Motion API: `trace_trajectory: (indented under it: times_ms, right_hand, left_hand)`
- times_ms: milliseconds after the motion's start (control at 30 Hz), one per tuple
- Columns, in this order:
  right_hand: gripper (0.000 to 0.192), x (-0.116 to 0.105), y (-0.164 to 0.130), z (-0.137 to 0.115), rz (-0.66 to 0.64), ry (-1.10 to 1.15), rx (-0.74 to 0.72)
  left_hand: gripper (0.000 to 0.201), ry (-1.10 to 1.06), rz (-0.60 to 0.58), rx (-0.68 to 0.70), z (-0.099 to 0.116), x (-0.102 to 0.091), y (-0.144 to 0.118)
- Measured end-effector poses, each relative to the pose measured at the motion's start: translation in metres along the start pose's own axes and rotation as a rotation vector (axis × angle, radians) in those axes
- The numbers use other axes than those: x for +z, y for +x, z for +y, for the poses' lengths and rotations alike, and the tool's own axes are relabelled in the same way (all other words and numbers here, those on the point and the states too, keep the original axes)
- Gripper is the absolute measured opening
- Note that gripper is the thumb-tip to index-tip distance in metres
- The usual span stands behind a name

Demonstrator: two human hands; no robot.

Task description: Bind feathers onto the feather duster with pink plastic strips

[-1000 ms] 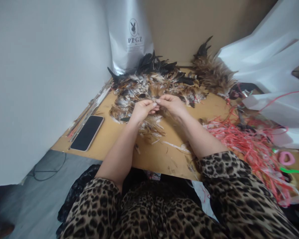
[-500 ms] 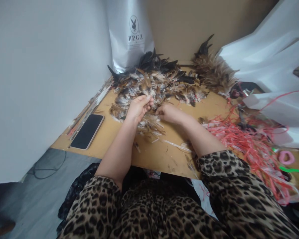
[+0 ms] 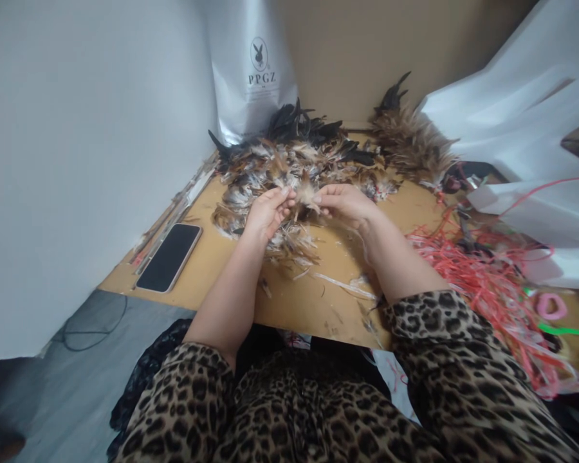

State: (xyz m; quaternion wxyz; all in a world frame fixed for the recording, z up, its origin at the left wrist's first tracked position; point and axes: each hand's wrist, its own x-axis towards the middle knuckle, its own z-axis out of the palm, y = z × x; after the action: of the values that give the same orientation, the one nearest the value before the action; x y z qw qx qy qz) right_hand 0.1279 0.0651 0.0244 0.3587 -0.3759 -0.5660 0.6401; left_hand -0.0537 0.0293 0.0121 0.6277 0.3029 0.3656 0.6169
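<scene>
At the near edge of the table (image 3: 313,308), leopard-print sleeves (image 3: 444,334) lead forward to two bare hands working over its middle. The left hand (image 3: 266,213) has its fingers curled and pinched on a small tuft of pale brown feathers (image 3: 305,193); the right hand (image 3: 348,204) pinches the same tuft from the other side, fingertips closed on it, so the tuft is held just above the tabletop between both hands. Directly under and just before the hands lies a loose scatter of tan feathers (image 3: 289,247), seemingly handled already. A dark phone (image 3: 169,256) lies flat near the left edge. Along the right edge a tangle of red plastic strings (image 3: 482,283) spreads out, with a pink ring (image 3: 550,306) beyond it. Farther back, the large feather pile (image 3: 299,157) fills the far-left corner, and a brown feather bundle (image 3: 412,138) lies beside it. By my judgement much remains: the pile far outweighs what is gathered. A white bag (image 3: 253,71) stands against the far wall.
</scene>
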Motion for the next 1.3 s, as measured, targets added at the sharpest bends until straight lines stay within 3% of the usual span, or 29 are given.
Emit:
trace_trajectory:
  times_ms: [167,333,600,867,1133,1300]
  right_hand:
    - [0.027,0.005,0.001,-0.001,0.072,0.29,0.021]
    - [0.025,0.011,0.002,-0.002,0.164,0.335,0.05]
    - [0.032,0.026,0.002,0.0,0.224,0.306,-0.02]
    - [0.034,0.031,0.002,0.001,0.265,0.271,-0.07]
    - [0.031,0.034,0.004,0.01,0.388,0.036,-0.17]
    - [0.025,0.035,0.004,0.013,0.395,-0.067,-0.243]
  left_hand:
    - [0.011,-0.014,-0.008,-0.028,-0.002,0.002,-0.001]
    - [0.012,0.004,-0.052,-0.092,-0.005,0.005,-0.003]
    - [0.005,0.008,-0.053,-0.218,-0.006,0.012,-0.006]
    - [0.012,0.037,-0.103,-0.24,-0.013,0.008,-0.004]
    - [0.008,0.004,-0.018,-0.283,-0.017,0.013,-0.004]
    - [0.004,-0.006,-0.037,-0.256,-0.02,0.012,-0.003]
